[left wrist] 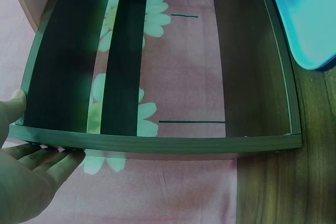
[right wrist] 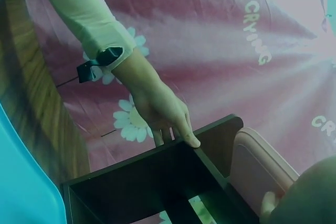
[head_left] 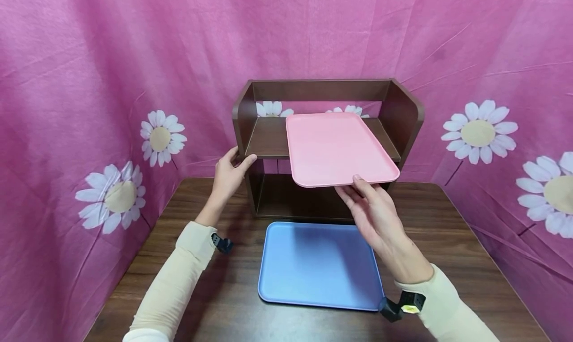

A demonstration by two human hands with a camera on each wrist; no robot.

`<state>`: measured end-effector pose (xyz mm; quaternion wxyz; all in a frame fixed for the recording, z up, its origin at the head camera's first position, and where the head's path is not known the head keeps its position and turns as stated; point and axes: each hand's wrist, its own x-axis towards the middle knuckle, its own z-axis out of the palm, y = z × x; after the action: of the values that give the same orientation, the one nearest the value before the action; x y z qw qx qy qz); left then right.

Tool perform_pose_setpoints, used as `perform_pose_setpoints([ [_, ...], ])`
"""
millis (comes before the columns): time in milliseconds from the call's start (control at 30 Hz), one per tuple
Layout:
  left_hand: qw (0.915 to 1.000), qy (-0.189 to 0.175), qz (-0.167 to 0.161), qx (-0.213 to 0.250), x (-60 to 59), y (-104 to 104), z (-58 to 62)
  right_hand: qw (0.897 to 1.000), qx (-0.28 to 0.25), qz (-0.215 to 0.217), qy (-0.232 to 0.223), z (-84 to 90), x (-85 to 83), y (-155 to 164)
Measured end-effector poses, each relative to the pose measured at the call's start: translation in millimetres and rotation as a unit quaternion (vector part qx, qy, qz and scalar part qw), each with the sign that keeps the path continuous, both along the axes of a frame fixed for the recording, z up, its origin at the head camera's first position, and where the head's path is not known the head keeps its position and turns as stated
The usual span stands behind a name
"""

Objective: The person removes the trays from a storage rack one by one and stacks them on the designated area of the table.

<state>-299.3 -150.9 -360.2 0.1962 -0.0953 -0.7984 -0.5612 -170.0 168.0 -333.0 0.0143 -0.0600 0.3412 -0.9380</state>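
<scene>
A pink tray (head_left: 337,148) is held in my right hand (head_left: 373,210), thumb on top of its near edge and fingers underneath. It sits at the height of the upper board of a dark brown two-tier shelf (head_left: 268,138), covering part of it; whether it touches the board I cannot tell. My left hand (head_left: 229,175) grips the shelf's left side, the thumb on the front edge by the upper board and the fingers (left wrist: 65,166) against the outer side. Below, a blue tray (head_left: 320,265) lies flat on the table in front of the shelf.
The wooden table (head_left: 416,232) carries the shelf at its back. A pink curtain (head_left: 201,43) with white daisies hangs behind and on both sides. The shelf's lower compartment (head_left: 300,195) is partly shaded beneath the pink tray.
</scene>
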Motion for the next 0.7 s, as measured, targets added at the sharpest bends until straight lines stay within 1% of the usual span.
perform_pose_setpoints([
  [267,1.0000,0.001,0.002,-0.005,-1.1,-0.1,-0.5,0.999,-0.051,-0.018,-0.006,1.3,-0.5,0.9],
  [400,1.0000,0.000,0.002,-0.005,-1.4,0.0,-0.7,0.996,-0.081,-0.039,-0.008,2.7,-1.0,1.7],
  [533,1.0000,0.000,0.004,-0.005,-0.7,0.0,-0.6,0.994,-0.085,-0.063,-0.002,3.0,-0.7,3.0],
  [700,1.0000,-0.001,0.003,-0.004,-0.3,0.2,-0.1,0.994,-0.080,-0.071,0.009,2.6,-0.7,6.1],
])
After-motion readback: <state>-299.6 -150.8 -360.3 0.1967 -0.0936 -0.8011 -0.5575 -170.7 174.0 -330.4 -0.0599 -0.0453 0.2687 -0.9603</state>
